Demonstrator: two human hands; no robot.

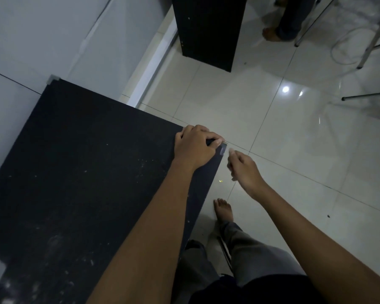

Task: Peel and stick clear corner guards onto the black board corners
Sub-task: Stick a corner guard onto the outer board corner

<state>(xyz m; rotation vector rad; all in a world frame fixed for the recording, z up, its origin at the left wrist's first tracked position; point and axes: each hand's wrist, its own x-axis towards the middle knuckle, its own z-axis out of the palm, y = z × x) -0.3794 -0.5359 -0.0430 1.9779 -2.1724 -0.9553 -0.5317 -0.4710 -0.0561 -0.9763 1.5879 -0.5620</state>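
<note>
Left hand [195, 145] clamps corner guard [223, 148] onto black board [86, 161] far-right corner, prob. bonding adhesive; right hand [244, 167] just beside, apart, loosely curled.

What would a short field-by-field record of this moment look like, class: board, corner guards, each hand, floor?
board: black board, dusty top, beside a pale wall
far-left corner: clear corner guard already on
near-right corner: second guard at the corner
left hand: curled over that corner, pressing down
right hand: just off the board edge, holding no visible object
floor: glossy white tiles, bare foot below
</note>
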